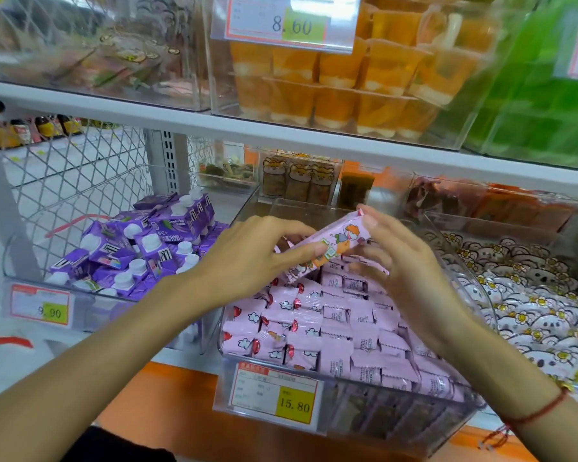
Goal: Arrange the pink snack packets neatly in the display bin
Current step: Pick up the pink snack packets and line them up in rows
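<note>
A long pink packet (331, 243) printed with cartoon figures is held between both hands above the rear half of the clear display bin (347, 415), which sits on the lower shelf (187, 368). The left hand (247, 258) holds its lower end, fingers curled over the top edge with the index finger lying along the printed face; the right hand (411, 258) pinches the upper end near the corner — thumb and fingertips closed on it. The packet's long axis runs diagonally, low at the left and rising to the right and away, its printed face turned up toward the camera. Both forearms reach in from below, palms down, wrists nearly straight. Beneath the packet, small pink snack packets (334, 328) fill the bin in rough rows — a price tag (274, 393) reading 15.80 hangs on its front wall.
</note>
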`<state>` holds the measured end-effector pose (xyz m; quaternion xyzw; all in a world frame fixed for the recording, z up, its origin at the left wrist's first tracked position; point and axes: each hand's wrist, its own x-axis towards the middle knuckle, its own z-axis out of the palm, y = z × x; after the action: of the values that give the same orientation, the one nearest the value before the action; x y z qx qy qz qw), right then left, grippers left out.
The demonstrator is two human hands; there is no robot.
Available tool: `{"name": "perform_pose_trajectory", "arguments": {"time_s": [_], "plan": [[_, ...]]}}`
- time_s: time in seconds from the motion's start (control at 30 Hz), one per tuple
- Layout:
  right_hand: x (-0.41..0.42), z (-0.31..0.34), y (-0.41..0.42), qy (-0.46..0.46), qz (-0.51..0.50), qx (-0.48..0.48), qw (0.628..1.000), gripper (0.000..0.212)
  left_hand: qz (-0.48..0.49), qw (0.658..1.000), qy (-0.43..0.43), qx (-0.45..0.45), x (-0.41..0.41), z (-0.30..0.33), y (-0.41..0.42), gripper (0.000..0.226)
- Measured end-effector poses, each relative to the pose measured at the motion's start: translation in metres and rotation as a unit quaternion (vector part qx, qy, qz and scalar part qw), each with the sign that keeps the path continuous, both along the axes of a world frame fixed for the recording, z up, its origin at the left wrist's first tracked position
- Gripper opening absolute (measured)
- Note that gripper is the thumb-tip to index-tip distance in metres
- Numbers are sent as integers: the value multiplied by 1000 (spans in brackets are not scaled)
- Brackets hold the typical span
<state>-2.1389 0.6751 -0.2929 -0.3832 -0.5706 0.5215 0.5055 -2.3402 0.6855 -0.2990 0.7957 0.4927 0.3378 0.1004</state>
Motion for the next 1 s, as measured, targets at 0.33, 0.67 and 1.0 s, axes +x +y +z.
{"name": "perform_pose_trajectory", "arguments": {"time_s": [0.33, 0.67, 1.0], "plan": [[5, -9, 8, 5, -178, 67, 982, 38, 14, 986, 162, 39, -3, -8, 0, 61], [1, -9, 19, -317, -186, 205, 907, 25, 41, 944, 327, 14, -3, -10, 4, 40], [-22, -3, 35, -566, -64, 319, 757, 40, 40, 979, 195, 41, -5, -9, 0, 52]]}}
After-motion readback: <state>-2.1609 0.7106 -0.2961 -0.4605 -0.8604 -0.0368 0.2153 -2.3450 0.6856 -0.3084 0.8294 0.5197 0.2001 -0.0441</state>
